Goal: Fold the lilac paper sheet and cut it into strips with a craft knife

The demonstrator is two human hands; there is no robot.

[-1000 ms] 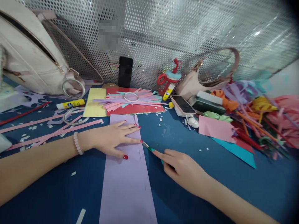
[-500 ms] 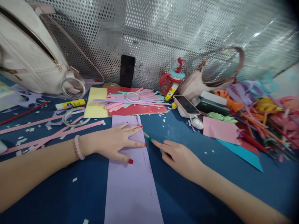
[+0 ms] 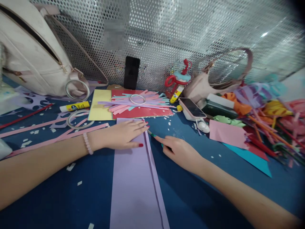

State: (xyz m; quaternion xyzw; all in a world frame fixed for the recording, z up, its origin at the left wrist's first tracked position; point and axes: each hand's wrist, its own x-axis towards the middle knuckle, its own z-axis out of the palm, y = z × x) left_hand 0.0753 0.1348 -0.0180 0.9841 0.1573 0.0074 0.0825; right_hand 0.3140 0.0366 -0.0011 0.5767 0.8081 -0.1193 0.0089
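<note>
A long sheet of purple paper (image 3: 133, 184) runs toward me down the table. Across its far end lies my left hand (image 3: 122, 134), flat and open, its fingertips by the right edge. Along that edge a narrow purple strip (image 3: 154, 183) lies apart from the sheet, with a dark gap between them. My right hand (image 3: 181, 152) is closed on a craft knife (image 3: 152, 135), its green handle mostly hidden in the fingers. The blade end points up and left, close to the strip's far end.
Beyond the paper, cut strips (image 3: 119, 105) and a tape roll (image 3: 137, 99) rest on red card (image 3: 152, 114). A glue stick (image 3: 75, 106) and pink strips (image 3: 78, 133) are left. Phones, a handbag (image 3: 202, 84) and pink paper (image 3: 226, 135) are right. A backpack (image 3: 40, 63) stands far left.
A gap has opened between the purple strip and the sheet. My left hand's fingers have drawn closer together and moved slightly up. The knife and right hand have shifted slightly up and left.
</note>
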